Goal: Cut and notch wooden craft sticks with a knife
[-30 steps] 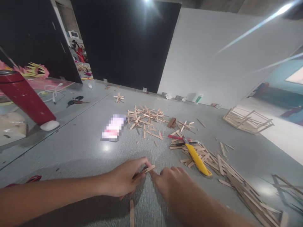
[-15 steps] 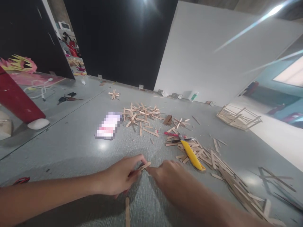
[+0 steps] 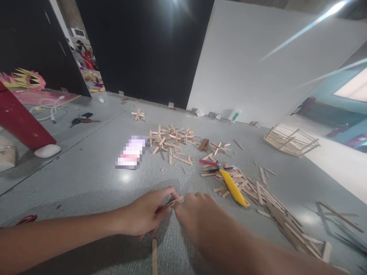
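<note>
My left hand pinches a small wooden craft stick between thumb and forefinger, its rounded end pointing up to the right. Curled closed, my right hand presses against that end; whatever its fingertips hold, if anything, is hidden. A single loose craft stick lies on the grey tabletop just below my hands. To the right of them, a yellow-handled cutter rests on a long pile of craft sticks.
Star-shaped stick pieces lie beyond my hands, beside a blurred-out phone. A stick frame stands at the far right. Keys, a white cable and a red post are at the left. Dark and white panels close off the back.
My right hand has shifted slightly left and up, closer to the stick's end and my left fingers. The left hand keeps its pinch in the same place.
</note>
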The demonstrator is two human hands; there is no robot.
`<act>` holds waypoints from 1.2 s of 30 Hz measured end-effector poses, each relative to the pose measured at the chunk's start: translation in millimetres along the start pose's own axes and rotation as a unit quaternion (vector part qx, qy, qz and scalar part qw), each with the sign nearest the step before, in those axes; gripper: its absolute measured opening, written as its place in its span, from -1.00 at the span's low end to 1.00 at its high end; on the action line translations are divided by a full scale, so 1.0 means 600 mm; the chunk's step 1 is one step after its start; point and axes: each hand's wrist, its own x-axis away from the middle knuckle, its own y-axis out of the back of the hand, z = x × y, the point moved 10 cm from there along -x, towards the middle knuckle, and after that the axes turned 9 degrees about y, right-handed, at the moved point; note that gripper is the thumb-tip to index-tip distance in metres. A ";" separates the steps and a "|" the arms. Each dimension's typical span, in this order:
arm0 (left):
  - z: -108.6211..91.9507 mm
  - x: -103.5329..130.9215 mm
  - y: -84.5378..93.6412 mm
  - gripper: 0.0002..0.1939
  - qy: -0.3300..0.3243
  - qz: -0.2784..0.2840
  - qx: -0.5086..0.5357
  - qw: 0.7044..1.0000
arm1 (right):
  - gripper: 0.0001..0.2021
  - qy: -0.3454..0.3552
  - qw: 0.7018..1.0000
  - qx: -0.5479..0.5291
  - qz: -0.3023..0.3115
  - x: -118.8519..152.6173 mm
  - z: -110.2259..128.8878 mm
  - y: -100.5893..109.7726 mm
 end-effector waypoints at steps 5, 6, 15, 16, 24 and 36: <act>-0.002 0.003 0.004 -0.71 0.012 -0.008 -0.010 1.000 | -0.73 -0.002 0.998 0.016 -0.060 0.012 -0.017 0.024; -0.003 0.003 0.004 -0.73 0.012 -0.006 -0.007 1.000 | -0.74 0.007 0.997 0.017 -0.074 0.015 -0.017 0.026; 0.003 0.000 0.003 -0.71 0.023 -0.009 0.002 1.000 | -0.73 0.023 0.995 0.063 -0.067 0.013 -0.001 0.025; 0.003 0.000 0.002 -0.70 0.023 -0.007 0.005 1.000 | -0.74 0.031 0.995 0.056 -0.072 0.013 -0.001 0.026; -0.004 0.003 0.002 -0.74 0.006 -0.019 -0.004 1.000 | -0.78 0.032 0.995 0.018 -0.096 0.014 -0.016 0.021; -0.005 0.001 0.002 -0.74 0.007 -0.016 -0.017 1.000 | -0.78 0.016 0.994 -0.029 -0.106 0.010 -0.036 0.021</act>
